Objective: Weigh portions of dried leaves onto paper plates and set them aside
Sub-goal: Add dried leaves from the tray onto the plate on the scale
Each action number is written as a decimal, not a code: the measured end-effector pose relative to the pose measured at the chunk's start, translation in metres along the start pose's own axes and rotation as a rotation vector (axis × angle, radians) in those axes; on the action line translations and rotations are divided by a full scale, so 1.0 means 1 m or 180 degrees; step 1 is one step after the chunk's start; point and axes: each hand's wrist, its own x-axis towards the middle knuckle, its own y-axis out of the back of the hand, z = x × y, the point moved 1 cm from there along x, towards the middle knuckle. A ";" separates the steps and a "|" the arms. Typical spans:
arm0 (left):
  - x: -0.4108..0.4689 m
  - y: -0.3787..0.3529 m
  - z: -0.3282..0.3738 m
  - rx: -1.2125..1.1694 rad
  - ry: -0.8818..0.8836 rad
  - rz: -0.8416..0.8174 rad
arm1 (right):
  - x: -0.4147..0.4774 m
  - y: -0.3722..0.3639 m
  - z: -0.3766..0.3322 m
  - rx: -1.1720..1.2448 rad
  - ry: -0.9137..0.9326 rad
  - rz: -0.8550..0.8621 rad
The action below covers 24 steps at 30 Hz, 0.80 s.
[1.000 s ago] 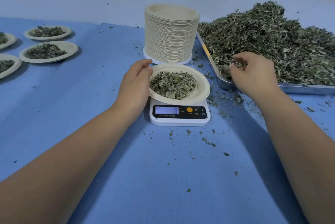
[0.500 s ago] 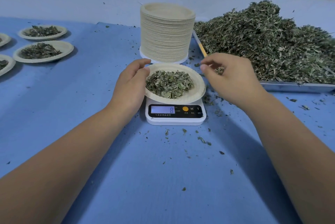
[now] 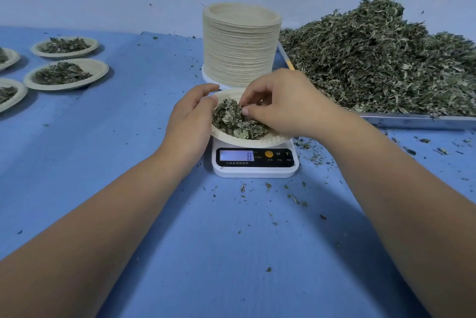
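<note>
Centrally, leafy plate (image 3: 248, 141) on scale (image 3: 255, 171), left fingers (image 3: 201, 91) around rim, right fingers (image 3: 253, 96) tight on leaves (image 3: 235, 123).

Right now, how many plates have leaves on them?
5. One plate sits on the scale; far left lie two whole plates and two cut-off plates at the frame edge. More may be hidden beyond.

Bright, even light w/ soft shadows; sharp focus, wide-angle bowing at frame edges.
</note>
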 end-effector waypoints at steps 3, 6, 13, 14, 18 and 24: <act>0.000 0.000 0.000 -0.0012 0.0021 -0.0028 | 0.001 0.006 0.001 0.0265 -0.0075 0.0250; 0.000 0.000 0.001 -0.0023 0.0006 -0.0034 | 0.000 0.011 0.001 0.0626 -0.0121 0.0506; 0.000 -0.001 0.001 0.0011 -0.0025 -0.0037 | -0.006 0.016 0.003 0.1285 -0.0260 0.0852; 0.000 -0.001 0.001 0.0022 -0.0017 -0.0038 | -0.006 0.016 0.004 0.1350 -0.0291 0.0851; 0.000 -0.001 0.001 0.0033 0.0003 -0.0039 | -0.006 0.017 0.004 0.1578 -0.0400 0.0917; 0.000 -0.001 0.001 0.0027 0.0005 -0.0025 | -0.003 0.018 0.003 0.1685 -0.0411 0.0965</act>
